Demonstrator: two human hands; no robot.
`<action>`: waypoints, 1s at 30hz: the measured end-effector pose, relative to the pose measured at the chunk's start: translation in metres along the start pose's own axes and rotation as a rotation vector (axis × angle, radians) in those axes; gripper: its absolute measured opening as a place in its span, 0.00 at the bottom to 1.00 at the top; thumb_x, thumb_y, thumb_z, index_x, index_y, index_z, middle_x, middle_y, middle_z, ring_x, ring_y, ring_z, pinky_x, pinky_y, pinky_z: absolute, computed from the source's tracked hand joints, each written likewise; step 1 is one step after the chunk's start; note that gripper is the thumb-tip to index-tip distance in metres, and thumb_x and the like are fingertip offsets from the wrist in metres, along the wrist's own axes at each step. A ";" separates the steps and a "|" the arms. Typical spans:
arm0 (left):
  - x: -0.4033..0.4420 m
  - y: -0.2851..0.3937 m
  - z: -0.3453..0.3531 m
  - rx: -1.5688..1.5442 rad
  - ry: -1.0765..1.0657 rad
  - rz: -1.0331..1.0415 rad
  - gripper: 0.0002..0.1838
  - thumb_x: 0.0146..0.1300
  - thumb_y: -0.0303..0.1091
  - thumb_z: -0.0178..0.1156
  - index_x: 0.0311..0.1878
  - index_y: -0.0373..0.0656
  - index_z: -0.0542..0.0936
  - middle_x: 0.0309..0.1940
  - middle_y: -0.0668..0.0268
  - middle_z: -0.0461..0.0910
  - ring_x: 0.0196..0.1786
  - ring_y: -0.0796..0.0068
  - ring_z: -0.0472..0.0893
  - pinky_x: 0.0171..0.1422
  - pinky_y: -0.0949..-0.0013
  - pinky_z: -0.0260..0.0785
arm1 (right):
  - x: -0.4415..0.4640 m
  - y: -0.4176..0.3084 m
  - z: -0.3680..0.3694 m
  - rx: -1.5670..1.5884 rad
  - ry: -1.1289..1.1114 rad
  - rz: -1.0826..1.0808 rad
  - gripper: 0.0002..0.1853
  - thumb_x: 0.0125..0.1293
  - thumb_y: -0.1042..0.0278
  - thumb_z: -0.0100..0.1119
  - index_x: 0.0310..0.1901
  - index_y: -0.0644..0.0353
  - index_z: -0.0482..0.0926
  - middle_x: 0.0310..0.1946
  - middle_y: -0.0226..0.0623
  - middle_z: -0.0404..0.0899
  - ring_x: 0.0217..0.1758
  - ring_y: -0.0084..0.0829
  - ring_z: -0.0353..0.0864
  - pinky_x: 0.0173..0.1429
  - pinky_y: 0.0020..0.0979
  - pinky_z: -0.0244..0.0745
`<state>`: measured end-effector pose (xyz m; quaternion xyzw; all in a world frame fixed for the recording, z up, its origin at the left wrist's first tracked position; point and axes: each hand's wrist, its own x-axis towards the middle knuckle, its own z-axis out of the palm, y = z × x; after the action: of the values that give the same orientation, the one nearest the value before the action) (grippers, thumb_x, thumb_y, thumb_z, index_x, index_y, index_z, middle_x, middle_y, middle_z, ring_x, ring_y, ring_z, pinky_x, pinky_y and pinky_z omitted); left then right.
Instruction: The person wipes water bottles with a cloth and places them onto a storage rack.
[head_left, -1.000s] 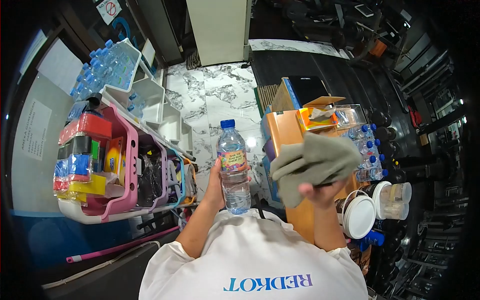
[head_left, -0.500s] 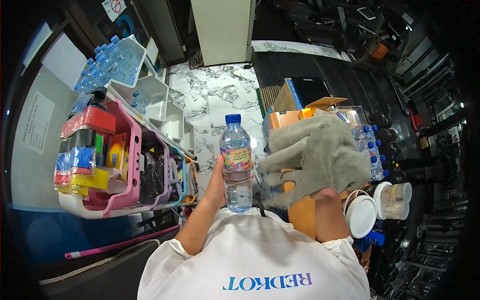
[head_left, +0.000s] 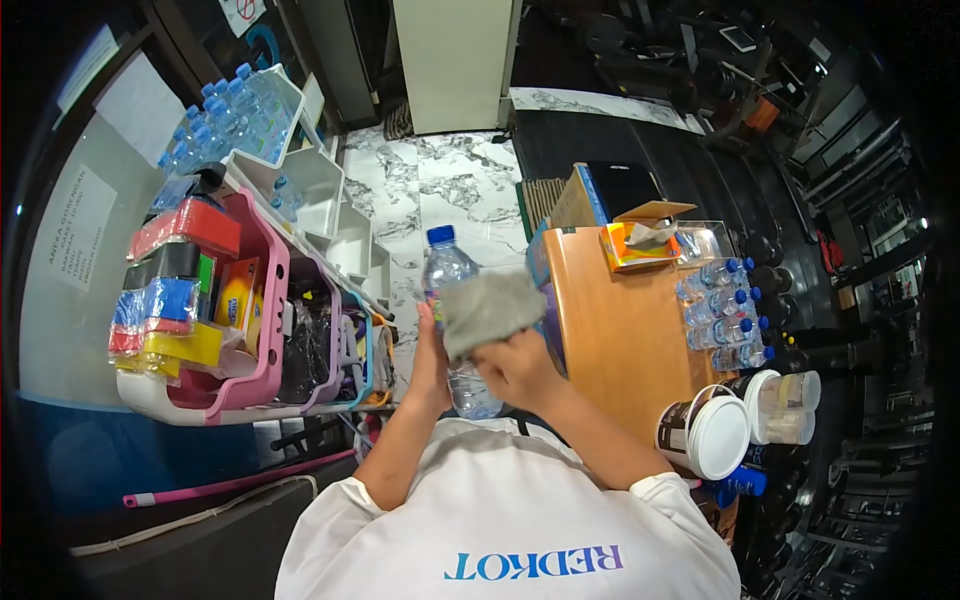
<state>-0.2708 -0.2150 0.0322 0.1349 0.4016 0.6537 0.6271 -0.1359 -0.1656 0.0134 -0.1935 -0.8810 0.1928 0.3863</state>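
A clear plastic water bottle [head_left: 452,262] with a blue cap stands upright in front of my chest. My left hand [head_left: 428,360] is closed around its left side. Bunched in my right hand [head_left: 518,368] is a grey cloth [head_left: 490,308], which lies against the front of the bottle and covers most of its label. The fingers of my right hand are curled into the cloth's lower edge.
On the right, a wooden table [head_left: 610,325] carries a row of water bottles [head_left: 722,305], an orange box [head_left: 640,247] and a white-lidded tub [head_left: 720,432]. To the left are a pink basket [head_left: 270,300] of packaged goods and a white rack [head_left: 325,195] with more bottles.
My right hand has swung left from over the table, bringing the cloth onto the bottle. The spread cloth is now bunched up, and the tabletop beneath it shows. My left hand keeps the bottle.
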 end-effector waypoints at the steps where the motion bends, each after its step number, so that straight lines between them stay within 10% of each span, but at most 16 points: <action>1: -0.004 0.007 0.001 -0.037 0.048 -0.070 0.42 0.64 0.72 0.33 0.63 0.43 0.68 0.54 0.58 0.75 0.54 0.65 0.78 0.57 0.61 0.73 | -0.011 -0.004 0.002 0.002 -0.005 -0.003 0.10 0.48 0.73 0.64 0.35 0.54 0.78 0.33 0.39 0.79 0.31 0.43 0.79 0.38 0.36 0.74; 6: 0.005 0.006 -0.031 -0.041 0.029 -0.065 0.43 0.63 0.74 0.32 0.57 0.43 0.72 0.43 0.60 0.81 0.44 0.68 0.81 0.52 0.63 0.75 | -0.027 -0.004 -0.013 0.173 0.101 -0.028 0.11 0.49 0.72 0.65 0.36 0.54 0.78 0.32 0.41 0.79 0.34 0.49 0.79 0.41 0.38 0.76; 10: -0.001 0.003 -0.020 -0.014 -0.065 -0.105 0.42 0.63 0.74 0.30 0.57 0.44 0.72 0.42 0.60 0.81 0.40 0.68 0.82 0.48 0.64 0.76 | 0.022 -0.030 -0.038 0.760 0.657 0.106 0.40 0.58 0.43 0.65 0.60 0.64 0.60 0.51 0.40 0.68 0.51 0.31 0.72 0.55 0.36 0.69; 14: -0.001 -0.012 -0.013 0.078 -0.108 -0.098 0.41 0.64 0.73 0.31 0.60 0.45 0.69 0.47 0.60 0.79 0.43 0.68 0.82 0.49 0.64 0.76 | 0.050 -0.027 -0.058 0.479 0.438 0.224 0.30 0.61 0.53 0.64 0.57 0.64 0.66 0.44 0.41 0.76 0.50 0.32 0.74 0.54 0.35 0.70; 16: -0.004 -0.016 -0.007 0.112 -0.167 -0.102 0.44 0.63 0.74 0.31 0.67 0.46 0.63 0.60 0.58 0.71 0.60 0.62 0.74 0.62 0.57 0.69 | 0.062 -0.022 -0.047 0.254 0.167 0.304 0.18 0.54 0.72 0.61 0.48 0.63 0.76 0.45 0.45 0.77 0.53 0.48 0.73 0.65 0.47 0.61; 21: -0.004 -0.020 -0.012 0.146 -0.080 -0.044 0.38 0.68 0.68 0.28 0.66 0.47 0.63 0.57 0.60 0.73 0.58 0.66 0.76 0.60 0.63 0.71 | 0.017 -0.022 -0.021 0.179 0.058 0.044 0.22 0.46 0.81 0.61 0.48 0.57 0.77 0.45 0.41 0.78 0.57 0.48 0.70 0.69 0.55 0.54; 25: 0.000 -0.016 -0.010 -0.012 -0.126 -0.032 0.39 0.67 0.69 0.30 0.64 0.46 0.67 0.54 0.59 0.75 0.55 0.66 0.78 0.58 0.62 0.72 | -0.013 -0.028 -0.029 0.215 -0.091 -0.102 0.25 0.42 0.82 0.62 0.47 0.55 0.78 0.43 0.39 0.79 0.52 0.49 0.74 0.66 0.50 0.62; 30: 0.002 -0.014 -0.007 -0.007 -0.117 -0.046 0.40 0.67 0.69 0.32 0.62 0.43 0.69 0.48 0.58 0.79 0.53 0.66 0.79 0.54 0.62 0.74 | -0.047 -0.010 -0.062 0.702 0.156 0.512 0.17 0.60 0.68 0.60 0.50 0.63 0.77 0.42 0.39 0.81 0.47 0.34 0.80 0.56 0.31 0.71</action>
<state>-0.2665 -0.2168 0.0171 0.1614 0.3649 0.6316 0.6647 -0.0610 -0.1855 0.0287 -0.2766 -0.6539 0.5548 0.4337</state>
